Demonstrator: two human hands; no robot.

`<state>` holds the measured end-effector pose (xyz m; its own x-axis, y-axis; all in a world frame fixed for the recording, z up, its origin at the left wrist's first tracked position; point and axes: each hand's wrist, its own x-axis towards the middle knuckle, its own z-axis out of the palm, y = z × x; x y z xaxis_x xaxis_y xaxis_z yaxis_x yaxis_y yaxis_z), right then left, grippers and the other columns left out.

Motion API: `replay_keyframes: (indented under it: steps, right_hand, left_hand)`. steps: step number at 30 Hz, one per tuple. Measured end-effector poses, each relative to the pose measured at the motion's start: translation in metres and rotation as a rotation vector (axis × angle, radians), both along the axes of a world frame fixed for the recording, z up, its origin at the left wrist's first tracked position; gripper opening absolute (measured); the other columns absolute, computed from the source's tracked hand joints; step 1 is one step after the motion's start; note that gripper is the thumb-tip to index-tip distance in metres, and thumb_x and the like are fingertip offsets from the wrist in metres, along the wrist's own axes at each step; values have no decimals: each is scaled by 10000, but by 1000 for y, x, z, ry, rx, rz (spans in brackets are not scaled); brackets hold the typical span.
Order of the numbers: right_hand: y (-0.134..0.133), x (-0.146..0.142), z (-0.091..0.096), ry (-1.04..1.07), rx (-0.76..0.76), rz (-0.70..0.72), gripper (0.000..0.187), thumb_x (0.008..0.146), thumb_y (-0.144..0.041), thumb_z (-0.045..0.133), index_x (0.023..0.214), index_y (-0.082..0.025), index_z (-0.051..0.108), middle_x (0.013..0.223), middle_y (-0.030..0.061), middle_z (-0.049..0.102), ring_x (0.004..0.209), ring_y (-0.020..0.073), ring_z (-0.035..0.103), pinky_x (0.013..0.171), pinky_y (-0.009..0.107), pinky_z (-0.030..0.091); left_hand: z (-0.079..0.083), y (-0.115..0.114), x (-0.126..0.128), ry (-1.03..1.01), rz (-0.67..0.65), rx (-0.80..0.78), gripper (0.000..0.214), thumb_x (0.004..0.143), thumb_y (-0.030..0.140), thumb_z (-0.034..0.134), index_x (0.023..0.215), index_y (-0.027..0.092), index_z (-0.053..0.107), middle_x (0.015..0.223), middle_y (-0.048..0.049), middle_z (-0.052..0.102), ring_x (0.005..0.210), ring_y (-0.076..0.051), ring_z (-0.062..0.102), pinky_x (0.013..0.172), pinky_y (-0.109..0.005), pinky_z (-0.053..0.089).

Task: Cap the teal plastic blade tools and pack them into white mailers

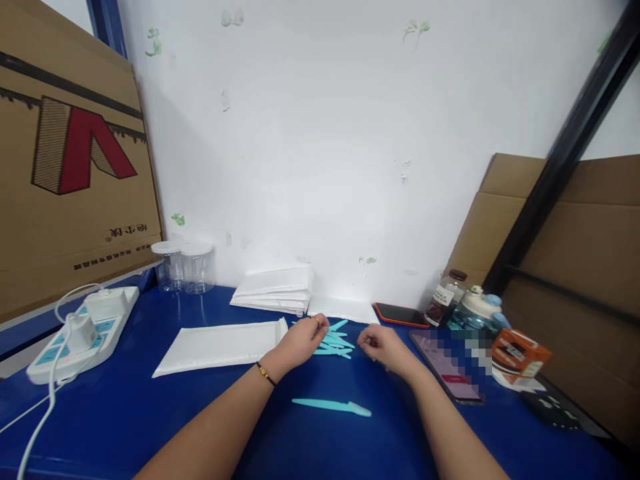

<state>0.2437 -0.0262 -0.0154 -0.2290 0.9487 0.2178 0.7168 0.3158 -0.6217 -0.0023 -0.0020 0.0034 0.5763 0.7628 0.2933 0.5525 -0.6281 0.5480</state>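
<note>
A loose pile of turquoise eyebrow razors (336, 345) lies on the blue table. My left hand (303, 340), with a ring and a bracelet, is at the left side of the pile and covers part of it. Its fingers are bent together; what they pinch, if anything, is hidden. Just right of the pile is my right hand (384, 347), fingers curled in, with nothing clearly visible in them. One single eyebrow razor (332, 405) lies apart, nearer to me, between my forearms. Left of my left hand rests a white padded envelope (220, 346).
Several white envelopes (273, 290) are stacked by the wall, beside another flat one (343, 309). Right: an orange-edged phone (401, 314), a second phone (447, 367), a brown-capped bottle (444, 300), an orange box (520, 357). Left: a power strip (45, 360) with cables, clear jars (197, 270).
</note>
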Motion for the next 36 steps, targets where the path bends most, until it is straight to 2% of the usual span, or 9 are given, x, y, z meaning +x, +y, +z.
replay_keyframes:
  steps: [4,7,15,21,28,36]
  right_hand:
    - [-4,2,13,554,-111,-13,314,723,-411,653,903,-159,602,701,28,651,672,174,642,613,289,500]
    - [-8,-4,19,699,-142,4,372,668,-434,722,894,-158,615,735,40,676,712,187,666,626,287,521]
    - [-5,-16,10,706,-164,36,380,635,-441,751,837,-143,629,662,44,693,651,187,679,585,274,537]
    - [-7,-13,15,735,-129,18,311,635,-395,766,787,-157,635,645,24,684,616,167,671,552,244,524]
    - [-4,-18,10,733,-159,65,311,642,-402,758,801,-163,640,655,36,698,630,176,676,567,258,528]
    - [-10,-12,17,744,-115,15,311,637,-396,767,785,-159,631,652,36,688,637,180,674,558,256,526]
  left_hand:
    - [-3,-3,4,-89,-79,-114,286,918,381,305,896,179,507,723,14,519,649,-118,461,588,-221,343]
    - [-6,-2,5,-104,-118,-137,260,904,377,340,870,183,509,698,27,492,623,-108,430,567,-216,325]
    - [-6,-5,3,-94,-154,-131,209,884,332,372,854,184,515,718,22,505,645,-111,431,586,-213,332]
    - [-4,-4,2,-101,-123,-128,251,891,365,358,865,181,527,704,18,506,625,-115,423,572,-217,325]
    - [-4,-5,4,-100,-150,-133,216,877,337,382,834,175,518,708,19,503,640,-111,424,586,-208,333]
    - [0,-5,1,-93,-146,-155,229,880,350,378,846,174,521,693,22,495,617,-107,410,561,-207,319]
